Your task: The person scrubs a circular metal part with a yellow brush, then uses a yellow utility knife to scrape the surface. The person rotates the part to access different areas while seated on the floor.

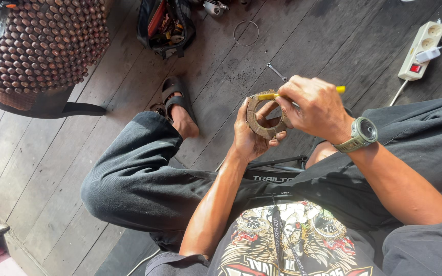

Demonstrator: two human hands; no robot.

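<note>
My left hand (249,135) holds a brown ring-shaped friction disc (254,120) upright, fingers curled under and through it. My right hand (313,107), with a green watch on the wrist, grips a thin yellow-handled tool (268,96) whose yellow end pokes out at the far side of the fist. The tool lies across the top edge of the disc. Both hands hover above my lap, over my crossed dark trousers.
A dark wooden plank floor (292,41) carries a small wrench (276,71), a thin wire ring (245,32), an open tool bag (166,23) and a white power strip (419,51). A beaded seat cover (42,46) lies at the left. My sandalled foot (180,110) rests ahead.
</note>
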